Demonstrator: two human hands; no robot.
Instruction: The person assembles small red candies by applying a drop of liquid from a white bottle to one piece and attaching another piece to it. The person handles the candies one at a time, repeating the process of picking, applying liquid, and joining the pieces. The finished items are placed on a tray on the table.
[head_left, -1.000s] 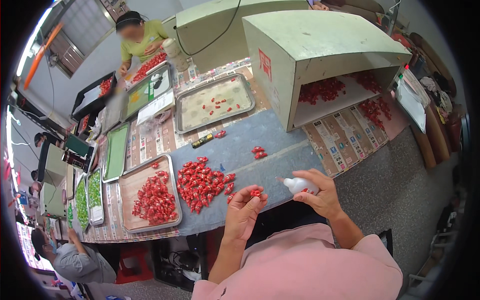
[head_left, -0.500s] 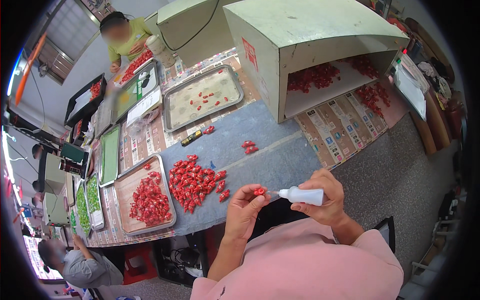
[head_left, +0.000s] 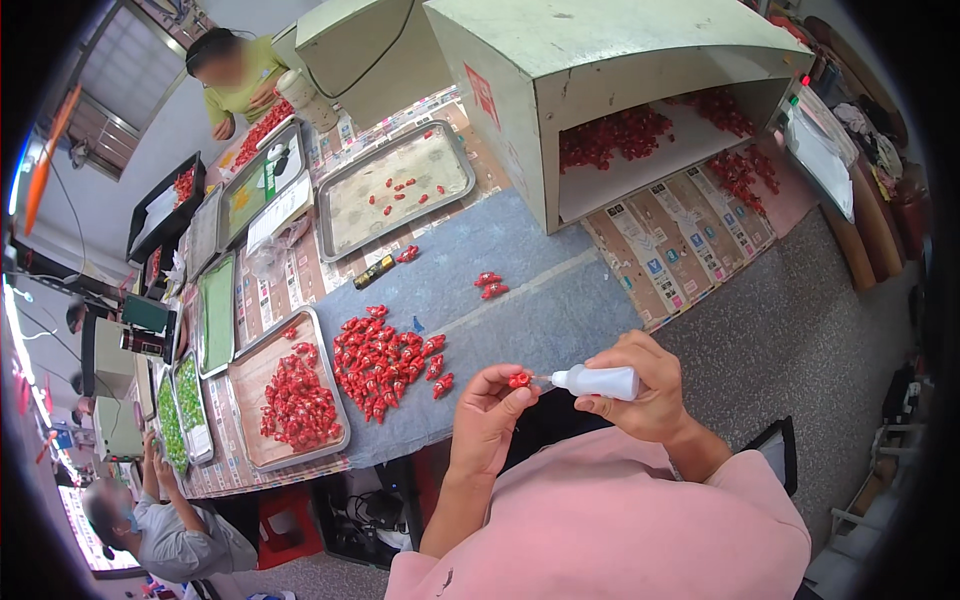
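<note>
My left hand [head_left: 487, 412] pinches a small red piece [head_left: 519, 380] between its fingertips, just above the near edge of the blue-grey table cover [head_left: 520, 290]. My right hand [head_left: 640, 392] grips a small white squeeze bottle [head_left: 598, 381], its thin nozzle pointing left and touching the red piece. A heap of the same red pieces [head_left: 385, 360] lies on the cover to the left of my left hand. Two more red pieces [head_left: 489, 285] lie apart farther back.
A metal tray [head_left: 250, 400] at the left holds many red pieces; another tray [head_left: 395, 190] behind holds a scattered few. A large pale box [head_left: 600, 80], open at its side, holds red pieces on shelves. One person sits at the far end of the table, another at the lower left.
My hands drew nearer to me and came together. The bottle's nozzle now meets the red piece in my left hand. The camera view shifted a little.
</note>
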